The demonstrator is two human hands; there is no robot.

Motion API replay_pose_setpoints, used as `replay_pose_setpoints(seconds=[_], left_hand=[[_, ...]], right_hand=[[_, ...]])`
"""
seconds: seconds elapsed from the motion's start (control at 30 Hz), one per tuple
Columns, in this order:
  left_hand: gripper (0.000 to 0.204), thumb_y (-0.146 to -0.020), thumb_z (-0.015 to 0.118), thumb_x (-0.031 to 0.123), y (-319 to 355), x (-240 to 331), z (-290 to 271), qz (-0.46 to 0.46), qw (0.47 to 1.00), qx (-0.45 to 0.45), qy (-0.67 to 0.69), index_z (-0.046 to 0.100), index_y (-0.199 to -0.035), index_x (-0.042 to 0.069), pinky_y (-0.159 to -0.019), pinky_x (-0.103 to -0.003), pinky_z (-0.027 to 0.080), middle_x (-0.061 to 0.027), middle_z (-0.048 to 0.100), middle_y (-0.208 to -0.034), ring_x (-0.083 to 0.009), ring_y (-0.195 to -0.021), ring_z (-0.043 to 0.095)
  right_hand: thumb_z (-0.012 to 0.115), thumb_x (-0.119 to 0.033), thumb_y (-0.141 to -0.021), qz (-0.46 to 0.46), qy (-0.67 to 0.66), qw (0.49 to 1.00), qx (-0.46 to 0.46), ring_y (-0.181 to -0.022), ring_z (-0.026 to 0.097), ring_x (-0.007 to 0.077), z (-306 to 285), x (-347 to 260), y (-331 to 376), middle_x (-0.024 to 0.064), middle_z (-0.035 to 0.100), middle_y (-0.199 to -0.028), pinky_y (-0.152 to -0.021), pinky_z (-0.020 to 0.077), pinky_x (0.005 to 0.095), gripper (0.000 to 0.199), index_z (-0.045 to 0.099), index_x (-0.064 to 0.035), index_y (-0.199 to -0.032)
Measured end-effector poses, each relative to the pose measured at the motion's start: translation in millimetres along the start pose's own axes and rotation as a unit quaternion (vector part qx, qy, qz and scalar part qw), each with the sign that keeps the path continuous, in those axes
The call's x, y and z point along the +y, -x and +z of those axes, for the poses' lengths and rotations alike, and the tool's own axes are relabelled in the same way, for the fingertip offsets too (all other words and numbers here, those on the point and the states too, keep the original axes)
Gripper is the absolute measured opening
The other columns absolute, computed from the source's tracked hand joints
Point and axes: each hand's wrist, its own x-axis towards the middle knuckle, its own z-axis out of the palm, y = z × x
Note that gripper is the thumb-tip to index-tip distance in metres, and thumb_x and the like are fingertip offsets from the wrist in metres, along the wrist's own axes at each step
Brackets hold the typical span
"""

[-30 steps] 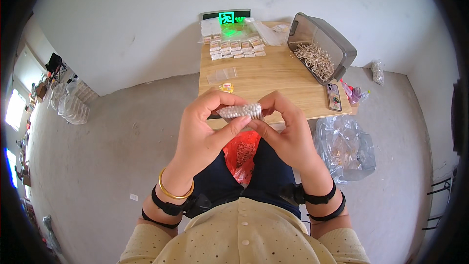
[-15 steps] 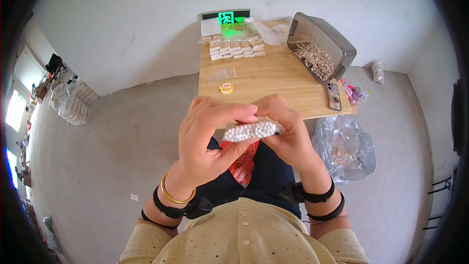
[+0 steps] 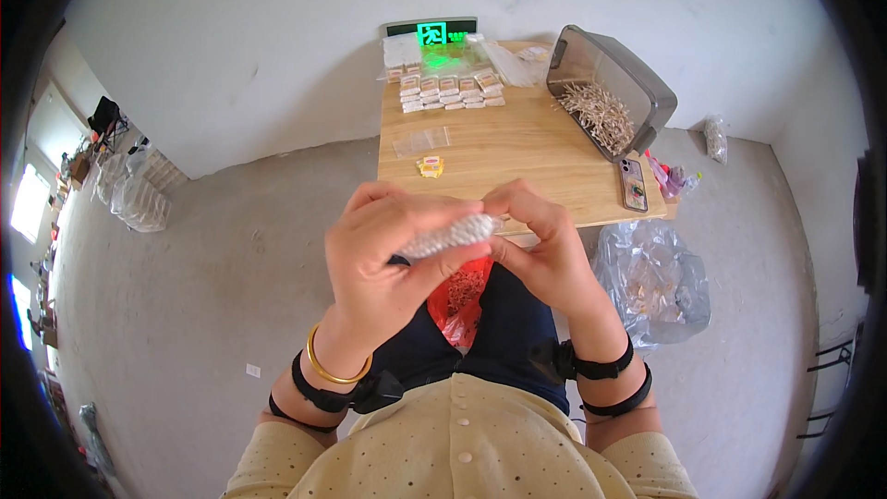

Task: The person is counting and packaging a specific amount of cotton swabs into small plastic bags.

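Note:
Between my hands, above my lap, is a small clear bag of cotton swabs [image 3: 447, 237], its packed white tips turned up toward me and slightly blurred. My left hand [image 3: 377, 245] grips it between fingers and thumb along its long sides. At its right end, my right hand [image 3: 533, 231] pinches the clear plastic edge between thumb and forefinger. On the wooden table [image 3: 517, 152] beyond lie a small stack of yellow cards [image 3: 430, 166] and a flat empty clear bag [image 3: 422, 140].
Rows of filled swab packs [image 3: 450, 92] stand at the table's back. A tipped grey bin [image 3: 661, 92] holds many loose swabs [image 3: 599, 115]. A phone [image 3: 633, 185] lies at the right edge. A large clear plastic bag [image 3: 651, 282] sits on the floor; red plastic [image 3: 459, 303] lies between my legs.
The swab bag has turned, its right end rising and its tip face now seen more aslant. My right fingers have shifted to its right edge. The table things have stayed put.

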Motion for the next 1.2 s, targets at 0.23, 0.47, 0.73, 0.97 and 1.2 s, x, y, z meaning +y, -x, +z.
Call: replay_pose_setpoints(seconds=[0.23, 0.47, 0.73, 0.97, 1.2], left_hand=[[0.022, -0.098, 0.072, 0.019, 15.3, -27.2, 16.4, -0.233, 0.915, 0.094, 0.317, 0.059, -0.105, 0.003, -0.069, -0.021, 0.05, 0.0019, 0.067, -0.088, -0.0019, -0.079, 0.06], [0.027, -0.104, 0.063, 0.031, 24.9, -16.8, 26.3, -0.304, 0.878, 0.061, 0.365, 0.057, -0.108, 0.004, -0.06, -0.02, 0.048, 0.0019, 0.066, -0.084, -0.0023, -0.072, 0.06], [0.051, -0.109, 0.039, 0.052, 19.9, -18.3, 19.3, -0.345, 0.835, -0.002, 0.428, 0.057, -0.101, 0.005, -0.048, -0.022, 0.043, -0.0044, 0.066, -0.077, -0.0091, -0.054, 0.059], [0.052, -0.109, 0.039, 0.053, 14.3, -18.1, 21.0, -0.354, 0.851, -0.005, 0.389, 0.055, -0.094, 0.006, -0.047, -0.022, 0.042, -0.0025, 0.062, -0.073, -0.008, -0.052, 0.056], [0.054, -0.108, 0.04, 0.054, 10.1, -16.8, 27.9, -0.357, 0.851, 0.054, 0.382, 0.057, -0.095, 0.005, -0.048, -0.021, 0.044, -0.0019, 0.061, -0.073, -0.0079, -0.053, 0.056]], right_hand=[[0.07, -0.012, -0.098, 0.091, -0.244, 0.961, 0.096, -0.087, 0.056, 0.0078, 9.7, -4.0, -3.9, -0.0003, 0.06, -0.091, -0.076, 0.0488, 0.0248, 0.016, 0.061, 0.0006, -0.103], [0.056, -0.02, -0.106, 0.007, 0.004, 0.985, 0.171, -0.065, 0.045, 0.012, 21.1, -8.7, -5.5, 0.0059, 0.048, -0.073, -0.059, 0.0402, 0.0303, 0.028, 0.05, -0.0014, -0.087], [0.059, -0.001, -0.093, -0.075, 0.116, 0.982, 0.128, -0.064, 0.048, 0.0332, 23.5, -13.3, -6.4, 0.0147, 0.047, -0.073, -0.06, 0.0378, 0.0399, 0.014, 0.048, -0.0005, -0.083], [0.066, -0.001, -0.087, -0.214, 0.239, 0.938, 0.133, -0.064, 0.049, 0.0338, 14.3, -8.6, -14.2, 0.0136, 0.048, -0.072, -0.06, 0.0378, 0.0415, 0.017, 0.049, -0.002, -0.081], [0.058, -0.01, -0.1, 0.026, 0.067, 0.988, 0.136, -0.06, 0.047, 0.032, 27.7, -21.1, -7.8, 0.0138, 0.044, -0.065, -0.055, 0.0353, 0.0388, 0.025, 0.048, -0.0014, -0.079]])
